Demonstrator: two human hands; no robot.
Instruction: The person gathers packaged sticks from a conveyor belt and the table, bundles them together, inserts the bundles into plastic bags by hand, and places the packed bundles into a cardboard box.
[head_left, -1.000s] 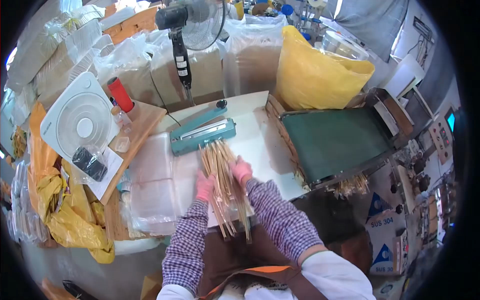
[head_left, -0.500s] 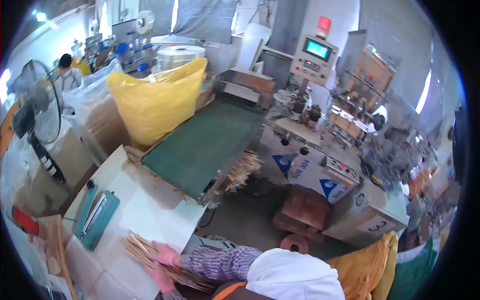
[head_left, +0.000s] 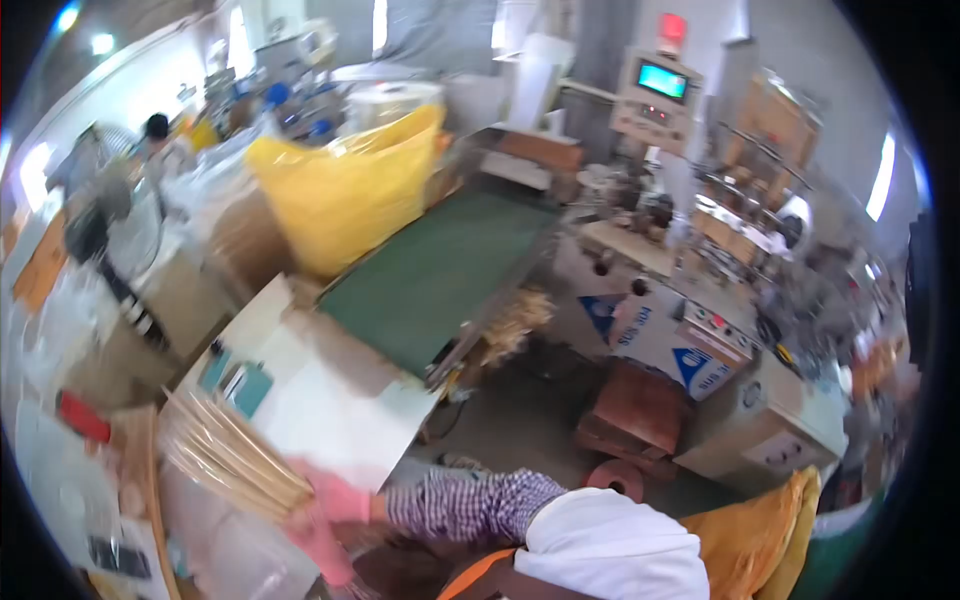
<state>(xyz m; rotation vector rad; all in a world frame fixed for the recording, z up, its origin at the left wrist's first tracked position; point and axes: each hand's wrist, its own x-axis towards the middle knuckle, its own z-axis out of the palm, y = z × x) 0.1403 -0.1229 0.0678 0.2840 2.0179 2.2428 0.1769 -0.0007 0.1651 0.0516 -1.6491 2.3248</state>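
A bundle of thin, pale wooden sticks [head_left: 235,455], with shiny clear plastic about it, slants over the left part of the white table [head_left: 340,400]. My right hand [head_left: 343,497], in a pink glove, grips the lower right end of the bundle. Just below it, my pink-gloved left hand [head_left: 318,548] is closed around the same end. Motion blur smears the fingers of both. Partly behind the sticks lies a teal tabletop device [head_left: 247,388].
A green conveyor belt [head_left: 440,270] runs away beyond the table, with a yellow sack [head_left: 345,195] on its left. Loose sticks [head_left: 515,325] stick out under its right side. Machinery with a control screen [head_left: 660,82] stands right. A fan [head_left: 90,235] and another person [head_left: 165,150] are far left.
Both hands have lifted the bundle, and its far end now reaches up and left, covering part of the teal device. The whole scene has shifted right in view.
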